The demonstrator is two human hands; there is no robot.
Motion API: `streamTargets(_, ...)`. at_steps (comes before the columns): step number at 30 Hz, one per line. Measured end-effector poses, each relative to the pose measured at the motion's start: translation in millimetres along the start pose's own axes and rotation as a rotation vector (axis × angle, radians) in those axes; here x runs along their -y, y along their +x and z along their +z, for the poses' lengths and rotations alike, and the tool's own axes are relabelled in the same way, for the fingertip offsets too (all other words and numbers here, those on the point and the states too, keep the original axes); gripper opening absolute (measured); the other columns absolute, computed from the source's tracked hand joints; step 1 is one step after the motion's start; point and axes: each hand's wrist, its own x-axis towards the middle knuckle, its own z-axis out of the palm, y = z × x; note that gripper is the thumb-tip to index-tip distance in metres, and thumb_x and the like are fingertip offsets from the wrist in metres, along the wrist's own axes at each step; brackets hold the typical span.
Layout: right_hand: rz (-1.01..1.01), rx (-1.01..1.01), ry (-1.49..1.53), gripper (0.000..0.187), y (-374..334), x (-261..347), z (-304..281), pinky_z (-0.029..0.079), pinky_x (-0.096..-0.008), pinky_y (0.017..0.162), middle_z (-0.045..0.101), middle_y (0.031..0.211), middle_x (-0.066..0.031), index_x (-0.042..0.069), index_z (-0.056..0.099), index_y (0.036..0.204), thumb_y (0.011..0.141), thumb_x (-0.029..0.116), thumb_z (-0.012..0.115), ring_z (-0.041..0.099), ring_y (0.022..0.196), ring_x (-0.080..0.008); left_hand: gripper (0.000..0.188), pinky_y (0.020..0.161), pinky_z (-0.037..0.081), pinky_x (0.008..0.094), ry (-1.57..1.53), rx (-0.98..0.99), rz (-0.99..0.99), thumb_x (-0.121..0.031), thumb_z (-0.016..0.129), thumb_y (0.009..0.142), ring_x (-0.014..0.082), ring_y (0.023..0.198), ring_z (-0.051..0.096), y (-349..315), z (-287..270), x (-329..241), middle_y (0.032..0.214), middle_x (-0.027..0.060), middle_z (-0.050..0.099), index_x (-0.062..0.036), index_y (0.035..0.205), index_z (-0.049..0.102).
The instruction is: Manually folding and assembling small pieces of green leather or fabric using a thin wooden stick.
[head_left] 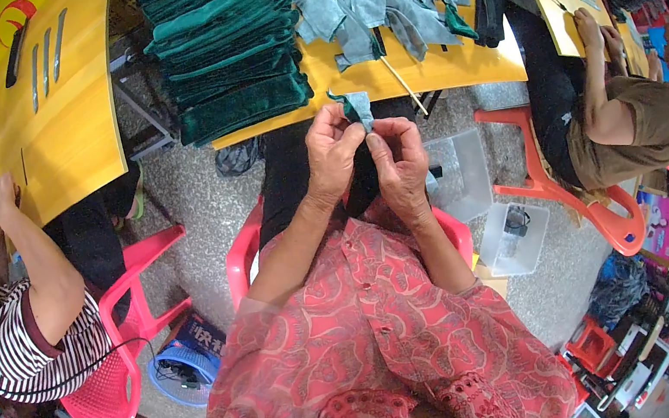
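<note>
Between my two hands is a small fabric piece [360,103], dark green velvet on one side and grey-blue on the other. My left hand [333,155] pinches it from the left with thumb and fingertips. My right hand [400,162] grips its lower end, thumb against forefinger. Both hands are raised over my lap, just in front of the table's near edge. Beyond them on the yellow table [453,75] lies a neat stack of dark green velvet pieces [232,59]. To its right spreads a loose heap of grey-blue fabric pieces [368,7].
A thin wooden stick [400,80] juts over the table edge. Dark strips [488,5] lie at the table's right. Clear plastic bins [516,237] stand on the floor to my right. People sit at tables on both sides, on a pink chair [126,356] and an orange chair [527,152].
</note>
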Motion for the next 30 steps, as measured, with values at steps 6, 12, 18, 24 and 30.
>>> streamTargets(6,-0.18,-0.044,-0.128,0.016,-0.3,-3.8,4.0,0.047,-0.03,0.073,0.057,0.087,-0.0102,0.0,0.054,0.095,0.081,-0.002,0.063,0.059,0.08,-0.0213,0.021,0.066,0.043,0.0204,0.269,-0.097,0.149,0.005,0.057,0.079,0.0047,0.073,0.048,-1.1,6.1,-6.0,0.083,-0.0026,0.051,-0.0028,0.098,0.051)
streamTargets(12,-0.114,-0.035,-0.133,0.017,0.3,-0.6,5.3,0.048,-0.0304,0.073,0.057,0.087,-0.0104,0.0,0.054,0.097,0.082,0.0,0.063,0.059,0.08,-0.021,0.02,0.06,0.042,0.0208,0.482,0.015,0.297,0.005,0.056,0.08,0.0048,0.069,0.048,7.7,-9.0,-0.2,0.078,-0.0006,0.05,-0.0034,0.097,0.051)
streamTargets(18,-0.034,-0.124,-0.118,0.017,26.9,12.4,-3.0,0.046,-0.0287,0.063,0.056,0.081,-0.0065,-0.001,0.059,0.097,0.084,0.007,0.064,0.056,0.071,-0.0138,0.018,0.06,0.044,0.0238,0.4,0.116,0.068,0.007,0.055,0.079,0.0069,0.065,0.048,-1.1,4.8,-23.0,0.073,0.0002,0.051,-0.0018,0.094,0.052)
streamTargets(24,-0.094,-0.16,-0.18,0.008,36.2,4.4,-4.2,0.043,-0.0287,0.062,0.054,0.078,-0.0055,0.0,0.06,0.082,0.085,0.007,0.063,0.053,0.07,-0.0153,0.022,0.07,0.046,0.0262,0.543,0.179,0.192,0.008,0.055,0.074,0.0103,0.076,0.052,-0.8,3.4,-3.7,0.082,0.0036,0.054,-0.0002,0.094,0.052)
streamTargets(30,0.067,-0.314,0.065,0.014,30.1,-4.9,2.2,0.043,-0.0278,0.068,0.054,0.081,-0.0058,0.0,0.056,0.08,0.091,0.008,0.059,0.052,0.074,-0.0148,0.025,0.071,0.048,0.0278,0.488,0.195,-0.013,0.005,0.059,0.073,0.0125,0.076,0.056,3.0,1.0,-6.5,0.084,0.0053,0.058,0.0004,0.098,0.055)
